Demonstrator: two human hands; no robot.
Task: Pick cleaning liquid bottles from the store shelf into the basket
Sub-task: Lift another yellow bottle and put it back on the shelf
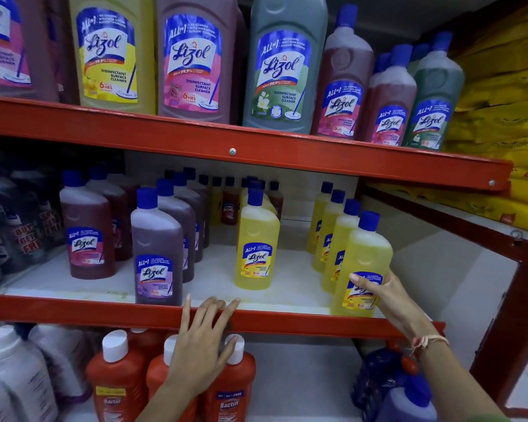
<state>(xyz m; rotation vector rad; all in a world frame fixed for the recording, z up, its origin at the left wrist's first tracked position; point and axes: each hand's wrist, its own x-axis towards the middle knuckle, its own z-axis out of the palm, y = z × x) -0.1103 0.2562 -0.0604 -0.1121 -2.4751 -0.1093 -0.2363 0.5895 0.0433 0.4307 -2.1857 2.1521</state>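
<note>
Four yellow bottles (336, 239) in row — right hand (387, 295) grips front one, left hand (203, 339) open.

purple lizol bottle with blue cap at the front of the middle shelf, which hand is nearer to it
Left. The left hand rests open on the red shelf edge just right of the purple Lizol bottle; the right hand grips a yellow Lizol bottle far right.

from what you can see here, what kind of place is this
Most likely a shop aisle for cleaning products. Red metal shelves hold rows of identical cleaner bottles, like the yellow bottle mid-shelf, and some packs carry a promotional offer label. The right hand grips another yellow one at the shelf's edge.
</note>
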